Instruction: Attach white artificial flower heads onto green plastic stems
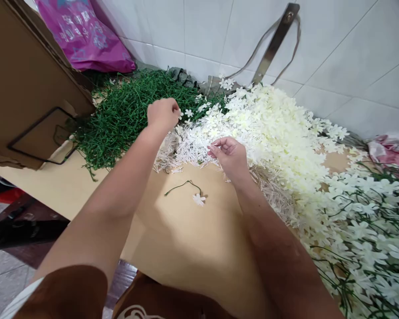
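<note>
My left hand [162, 116] reaches over the edge of a heap of green artificial stems [129, 108], its fingers curled down. White petals show beside its fingertips, but what lies inside the fingers is hidden. My right hand [231, 157] has thumb and fingertips pinched on a thin white piece [213, 145], held above a pile of small white branched pieces [194, 144]. On the bare tabletop between my forearms lies one green stem [182, 184] with a white flower [198, 199] at its end.
Loose cream-white petals [279, 128] are heaped right of centre. Several stemmed white flowers [369, 239] lie at the right. A cardboard box [29, 79] with a black wire frame [43, 133] stands left. Behind are a purple bag [89, 40], a metal strip [275, 42] and a tiled wall [346, 40].
</note>
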{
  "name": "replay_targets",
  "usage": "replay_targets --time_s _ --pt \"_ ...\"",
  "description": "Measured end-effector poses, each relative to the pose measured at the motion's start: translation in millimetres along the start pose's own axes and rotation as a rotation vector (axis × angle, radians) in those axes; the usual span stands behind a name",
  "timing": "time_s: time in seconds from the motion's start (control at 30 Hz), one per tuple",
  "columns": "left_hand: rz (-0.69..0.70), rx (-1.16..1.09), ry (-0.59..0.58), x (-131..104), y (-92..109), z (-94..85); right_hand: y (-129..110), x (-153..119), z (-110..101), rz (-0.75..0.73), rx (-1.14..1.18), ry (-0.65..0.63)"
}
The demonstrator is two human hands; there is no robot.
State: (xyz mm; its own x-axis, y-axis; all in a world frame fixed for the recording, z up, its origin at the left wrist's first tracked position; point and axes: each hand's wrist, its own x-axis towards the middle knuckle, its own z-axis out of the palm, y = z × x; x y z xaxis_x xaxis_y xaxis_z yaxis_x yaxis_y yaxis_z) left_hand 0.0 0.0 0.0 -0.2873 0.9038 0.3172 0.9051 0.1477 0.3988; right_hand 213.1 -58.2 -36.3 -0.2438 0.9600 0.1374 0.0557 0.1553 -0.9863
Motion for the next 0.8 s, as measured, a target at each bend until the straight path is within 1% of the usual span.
replay_targets --time_s 0.07,0.13,0.2,0.3,0.4,0.5,0.6,0.7,0.8 --pt "-0.001 -0.081 0.041 -8 1 -14.1 -3 -1 1 -0.008 -0.013 0.004" --pt "0.006 -0.172 0.01 -24 5 -21.6 -6 -3 3 -0.044 -0.043 0.015" --pt "0.021 -0.285 -0.055 -45 9 -21.4 -9 -7 7 -0.105 -0.054 0.03" --pt "0.034 -0.48 -0.198 -79 16 -13.4 -8 -12 15 -0.199 -0.065 0.032" --pt "-0.002 -0.645 -0.308 -102 20 -9.0 -3 -15 20 -0.207 -0.1 0.02" --pt "-0.078 -0.792 -0.346 -112 24 -11.4 1 -16 22 -0.146 -0.077 0.025" --pt "-0.137 -0.881 -0.357 -114 26 -13.3 4 -16 22 -0.092 -0.048 0.043" --pt "-0.138 -0.89 -0.363 -115 25 -11.2 6 -16 24 -0.064 -0.05 0.034" --pt "-0.107 -0.864 -0.357 -115 23 -8.5 9 -17 24 -0.08 -0.095 0.025"
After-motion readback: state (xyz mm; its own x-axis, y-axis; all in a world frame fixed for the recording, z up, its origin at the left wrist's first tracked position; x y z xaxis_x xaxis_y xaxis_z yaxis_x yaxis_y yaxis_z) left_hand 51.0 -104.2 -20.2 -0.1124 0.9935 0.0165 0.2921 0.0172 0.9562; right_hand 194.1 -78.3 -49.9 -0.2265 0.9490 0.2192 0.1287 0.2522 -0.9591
